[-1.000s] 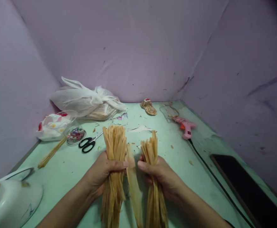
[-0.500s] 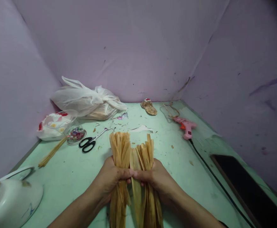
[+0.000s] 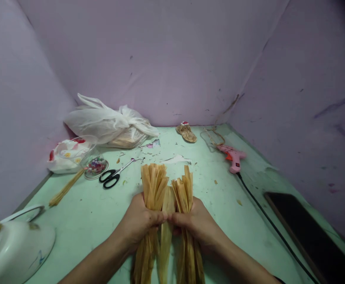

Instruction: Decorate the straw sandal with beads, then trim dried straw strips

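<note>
Two upright bundles of dry, yellow-brown leaf strips, like corn husks, stand out above my hands at the front middle. My left hand is closed around the left bundle of dried husk strips. Around the right bundle of dried husk strips my right hand is closed. Between the bundles runs one wider, paler husk strip, pinched where my two thumbs meet. Most of the fingers are hidden behind the husks. The lower ends hang down past the bottom edge of the view.
Black-handled scissors, a dish of beads and a small straw bundle lie left. Behind them sits a white plastic bag. A pink glue gun, its cord and a phone lie right. A white bowl is front left.
The left bundle has shifted slightly right and spread out at its ends. The pale middle strip has moved from the right bundle toward the left one.
</note>
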Action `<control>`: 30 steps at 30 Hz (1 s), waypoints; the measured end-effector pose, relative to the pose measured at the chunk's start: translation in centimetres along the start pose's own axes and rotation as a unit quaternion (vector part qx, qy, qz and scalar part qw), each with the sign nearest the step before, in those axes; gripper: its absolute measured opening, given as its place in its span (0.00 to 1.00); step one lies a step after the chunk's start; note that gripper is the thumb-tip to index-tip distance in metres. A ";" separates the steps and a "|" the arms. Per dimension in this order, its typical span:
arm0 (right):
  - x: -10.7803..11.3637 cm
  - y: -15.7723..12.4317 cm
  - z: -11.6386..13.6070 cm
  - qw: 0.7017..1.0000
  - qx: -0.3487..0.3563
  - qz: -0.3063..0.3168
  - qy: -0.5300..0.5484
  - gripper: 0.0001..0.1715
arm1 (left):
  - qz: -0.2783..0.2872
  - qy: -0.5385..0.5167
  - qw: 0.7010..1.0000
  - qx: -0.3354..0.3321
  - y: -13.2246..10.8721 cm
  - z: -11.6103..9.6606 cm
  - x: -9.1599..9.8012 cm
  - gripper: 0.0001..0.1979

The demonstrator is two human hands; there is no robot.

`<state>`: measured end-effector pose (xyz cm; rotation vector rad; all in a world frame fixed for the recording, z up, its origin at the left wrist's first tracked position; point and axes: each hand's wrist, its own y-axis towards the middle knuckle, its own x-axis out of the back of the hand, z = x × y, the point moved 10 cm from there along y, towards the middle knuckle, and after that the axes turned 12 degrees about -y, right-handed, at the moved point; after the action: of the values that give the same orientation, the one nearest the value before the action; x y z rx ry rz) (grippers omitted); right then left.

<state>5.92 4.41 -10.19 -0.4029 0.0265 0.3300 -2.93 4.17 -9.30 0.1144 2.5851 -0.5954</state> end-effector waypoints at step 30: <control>5.4 0.4 2.3 0.955 -0.085 0.071 0.274 0.02 | -0.059 -0.170 0.983 0.033 0.7 -4.6 4.1 0.09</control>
<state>10.81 7.31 -8.74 -0.6570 0.5762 0.3543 -8.46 6.69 -7.89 -0.1115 2.2519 -0.6804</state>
